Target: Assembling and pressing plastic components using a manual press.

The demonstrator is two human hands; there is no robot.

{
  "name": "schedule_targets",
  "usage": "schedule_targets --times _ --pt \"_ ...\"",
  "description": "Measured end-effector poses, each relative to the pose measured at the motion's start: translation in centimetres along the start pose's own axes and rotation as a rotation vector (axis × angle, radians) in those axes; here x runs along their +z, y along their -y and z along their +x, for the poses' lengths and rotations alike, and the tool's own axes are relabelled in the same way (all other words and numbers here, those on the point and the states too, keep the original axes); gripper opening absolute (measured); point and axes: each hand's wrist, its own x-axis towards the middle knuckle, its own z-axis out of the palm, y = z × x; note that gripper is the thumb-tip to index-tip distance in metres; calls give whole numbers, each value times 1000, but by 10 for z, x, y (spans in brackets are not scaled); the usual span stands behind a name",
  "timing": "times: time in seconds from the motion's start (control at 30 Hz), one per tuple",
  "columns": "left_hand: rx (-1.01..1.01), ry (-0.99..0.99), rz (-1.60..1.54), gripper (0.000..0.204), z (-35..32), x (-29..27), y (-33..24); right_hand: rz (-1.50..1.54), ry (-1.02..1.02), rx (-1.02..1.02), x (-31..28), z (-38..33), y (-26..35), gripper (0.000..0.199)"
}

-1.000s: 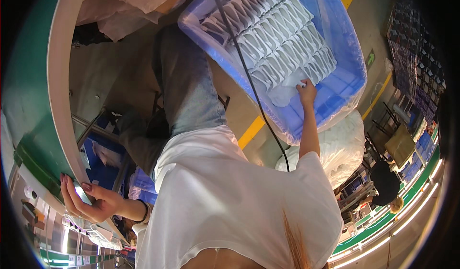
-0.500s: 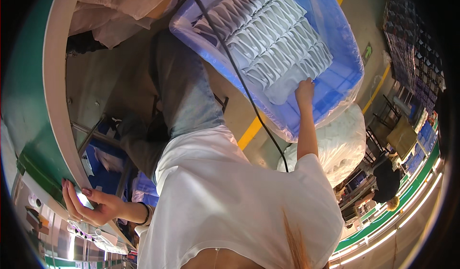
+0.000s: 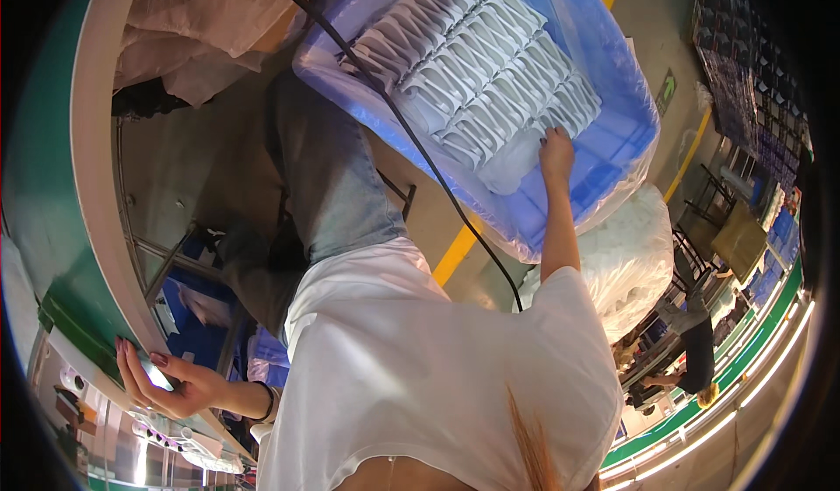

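A blue bin (image 3: 612, 154) lined with clear film holds rows of white packets (image 3: 477, 71). My right hand (image 3: 556, 151) reaches down into it, its fingers closed on the end of one white packet (image 3: 516, 165) that sticks out of the near row. Low at the left, my left hand (image 3: 166, 384) curls around a small pale piece (image 3: 157, 374) at the rim of the green curved table (image 3: 44, 185). My white shirt and grey trousers fill the middle of the view.
A black cable (image 3: 420, 150) runs across the bin and down past my right arm. A full white sack (image 3: 634, 263) stands beside the bin, by a yellow floor line (image 3: 459, 250). Blue crates (image 3: 197, 329) sit under the table. Another person (image 3: 691, 355) bends at the right.
The bin has slid left and up in the view as my head turned. My right hand stays on the same packet and my left hand stays at the table rim.
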Motion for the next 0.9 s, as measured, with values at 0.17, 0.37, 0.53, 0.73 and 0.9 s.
schedule_targets --times 0.17,0.37,0.53,0.73,0.9 --pt "-9 6 1 24 2 1 0 -39 -54 -36 36 20 -9 14" --pt "0 14 34 24 0 -3 2 -20 -136 14 68 16 -13 19" --pt "-5 -3 9 24 -1 -2 0 -2 -145 28 63 14 -16 30" --pt "12 -11 27 24 3 4 -3 133 -356 182 -12 -24 -19 36" --pt "-9 4 78 25 10 2 6 218 -181 358 -61 -35 -2 25"
